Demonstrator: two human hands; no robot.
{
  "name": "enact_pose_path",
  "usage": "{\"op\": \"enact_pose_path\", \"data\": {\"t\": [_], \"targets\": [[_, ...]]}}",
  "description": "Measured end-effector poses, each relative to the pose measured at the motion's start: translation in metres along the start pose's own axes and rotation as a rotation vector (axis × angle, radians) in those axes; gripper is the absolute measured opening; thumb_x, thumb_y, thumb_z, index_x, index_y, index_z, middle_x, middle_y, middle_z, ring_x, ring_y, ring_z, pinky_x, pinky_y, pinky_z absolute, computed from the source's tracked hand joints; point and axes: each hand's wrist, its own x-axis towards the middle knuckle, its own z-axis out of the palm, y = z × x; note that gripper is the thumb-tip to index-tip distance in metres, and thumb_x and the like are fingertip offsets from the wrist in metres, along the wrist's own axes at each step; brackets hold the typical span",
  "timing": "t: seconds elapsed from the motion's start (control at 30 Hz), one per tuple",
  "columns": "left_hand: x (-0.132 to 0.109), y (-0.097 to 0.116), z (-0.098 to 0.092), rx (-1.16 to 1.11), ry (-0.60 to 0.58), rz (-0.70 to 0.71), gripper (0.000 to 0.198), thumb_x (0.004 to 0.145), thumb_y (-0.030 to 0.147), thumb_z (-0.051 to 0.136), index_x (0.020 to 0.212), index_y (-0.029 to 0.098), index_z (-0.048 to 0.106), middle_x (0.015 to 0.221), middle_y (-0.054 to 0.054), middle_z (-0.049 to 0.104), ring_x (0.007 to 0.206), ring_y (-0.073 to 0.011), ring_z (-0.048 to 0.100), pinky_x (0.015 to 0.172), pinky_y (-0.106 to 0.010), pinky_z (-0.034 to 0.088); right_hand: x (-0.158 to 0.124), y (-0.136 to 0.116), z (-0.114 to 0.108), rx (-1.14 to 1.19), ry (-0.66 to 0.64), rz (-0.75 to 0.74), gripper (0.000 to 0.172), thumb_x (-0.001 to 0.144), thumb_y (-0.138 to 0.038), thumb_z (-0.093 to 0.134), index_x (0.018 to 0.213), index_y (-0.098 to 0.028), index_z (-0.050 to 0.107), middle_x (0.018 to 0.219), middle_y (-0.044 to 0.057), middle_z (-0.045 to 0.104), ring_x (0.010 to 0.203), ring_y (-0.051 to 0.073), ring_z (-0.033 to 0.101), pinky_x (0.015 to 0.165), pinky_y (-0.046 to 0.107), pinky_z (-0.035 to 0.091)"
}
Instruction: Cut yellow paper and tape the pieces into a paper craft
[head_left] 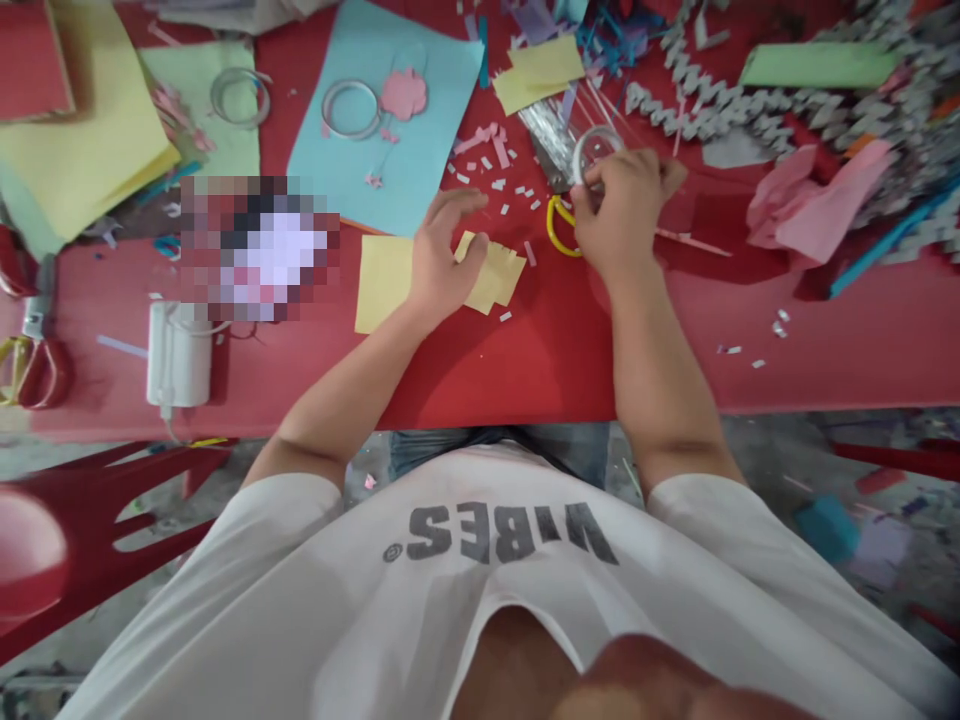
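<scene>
My right hand pinches the rim of a roll of tape, which stands tilted above the table. Just below it, the yellow handle of a pair of scissors shows; the rest of the scissors is hidden. My left hand is open, with thumb and fingers apart, over yellow paper. To its left lies a plain yellow sheet, partly covered by the hand. On the right, a smaller yellow piece with notched edges extends from under the thumb.
A blue sheet bears another tape roll and a pink paper flower. White scraps dot the red table. Folded grey paper chains and crumpled pink paper lie right. A power bank and scissors lie left.
</scene>
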Motion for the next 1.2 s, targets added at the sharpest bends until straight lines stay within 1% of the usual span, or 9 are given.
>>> {"op": "enact_pose_path", "data": {"t": [0.07, 0.17, 0.27, 0.5, 0.67, 0.77, 0.87, 0.97, 1.2], "targets": [[-0.003, 0.009, 0.004, -0.007, -0.068, -0.016, 0.060, 0.097, 0.073, 0.066, 0.147, 0.038, 0.061, 0.147, -0.008, 0.069, 0.128, -0.0342, 0.069, 0.105, -0.052, 0.057, -0.008, -0.025, -0.004, 0.117, -0.035, -0.089, 0.002, 0.103, -0.030, 0.066, 0.104, -0.029, 0.064, 0.108, 0.005, 0.072, 0.113, 0.031, 0.063, 0.119, 0.063, 0.035], [-0.008, 0.023, 0.009, -0.028, -0.170, -0.016, 0.068, 0.099, 0.070, 0.064, 0.158, 0.038, 0.052, 0.152, -0.010, 0.067, 0.128, -0.0345, 0.071, 0.100, -0.049, 0.060, -0.021, -0.058, -0.010, 0.216, -0.100, -0.110, 0.018, 0.108, -0.045, 0.060, 0.098, -0.031, 0.062, 0.098, 0.004, 0.073, 0.103, 0.032, 0.069, 0.118, 0.064, 0.038], [-0.013, 0.031, 0.011, -0.027, -0.214, 0.023, 0.071, 0.101, 0.072, 0.060, 0.161, 0.036, 0.051, 0.155, -0.011, 0.066, 0.132, -0.0347, 0.069, 0.099, -0.048, 0.061, -0.029, -0.074, -0.012, 0.278, -0.122, -0.138, 0.028, 0.110, -0.053, 0.055, 0.093, -0.031, 0.061, 0.091, 0.004, 0.073, 0.096, 0.033, 0.071, 0.114, 0.065, 0.043], [-0.016, 0.032, 0.011, 0.002, -0.201, 0.069, 0.069, 0.103, 0.074, 0.053, 0.160, 0.035, 0.053, 0.151, -0.010, 0.070, 0.130, -0.0336, 0.071, 0.101, -0.049, 0.060, -0.029, -0.065, -0.003, 0.309, -0.126, -0.103, 0.029, 0.110, -0.053, 0.054, 0.093, -0.031, 0.061, 0.088, 0.005, 0.072, 0.096, 0.033, 0.071, 0.107, 0.063, 0.047], [-0.016, 0.030, 0.011, 0.022, -0.102, 0.030, 0.058, 0.106, 0.075, 0.047, 0.145, 0.036, 0.064, 0.138, -0.010, 0.076, 0.122, -0.0314, 0.075, 0.103, -0.051, 0.060, -0.028, -0.060, -0.001, 0.323, -0.141, -0.086, 0.029, 0.111, -0.053, 0.053, 0.094, -0.030, 0.062, 0.090, 0.005, 0.071, 0.095, 0.032, 0.071, 0.106, 0.062, 0.048], [-0.015, 0.031, 0.010, -0.029, -0.048, -0.017, 0.055, 0.107, 0.074, 0.048, 0.146, 0.038, 0.061, 0.136, -0.009, 0.076, 0.128, -0.0310, 0.073, 0.108, -0.051, 0.059, -0.028, -0.064, -0.005, 0.332, -0.157, -0.096, 0.033, 0.110, -0.059, 0.055, 0.093, -0.031, 0.062, 0.089, 0.005, 0.071, 0.096, 0.033, 0.071, 0.105, 0.063, 0.049], [-0.014, 0.032, 0.009, -0.033, -0.078, -0.039, 0.057, 0.106, 0.072, 0.053, 0.153, 0.039, 0.057, 0.142, -0.008, 0.074, 0.135, -0.0319, 0.070, 0.112, -0.050, 0.059, -0.029, -0.069, -0.006, 0.352, -0.176, -0.115, 0.035, 0.108, -0.062, 0.057, 0.091, -0.032, 0.061, 0.089, 0.005, 0.072, 0.097, 0.034, 0.071, 0.106, 0.064, 0.049], [-0.015, 0.031, 0.011, -0.026, -0.107, -0.019, 0.057, 0.106, 0.071, 0.056, 0.152, 0.037, 0.060, 0.143, -0.008, 0.074, 0.134, -0.0324, 0.071, 0.114, -0.049, 0.060, -0.031, -0.071, -0.001, 0.343, -0.178, -0.140, 0.037, 0.108, -0.063, 0.058, 0.089, -0.031, 0.061, 0.086, 0.005, 0.071, 0.095, 0.034, 0.071, 0.107, 0.065, 0.049], [-0.016, 0.030, 0.010, -0.061, 0.050, -0.065, 0.047, 0.102, 0.072, 0.065, 0.121, 0.031, 0.079, 0.117, -0.005, 0.082, 0.112, -0.0256, 0.079, 0.102, -0.041, 0.065, -0.032, -0.065, 0.019, 0.386, -0.108, -0.204, 0.044, 0.111, -0.066, 0.050, 0.092, -0.028, 0.062, 0.081, 0.006, 0.067, 0.088, 0.033, 0.070, 0.100, 0.062, 0.050]]}}
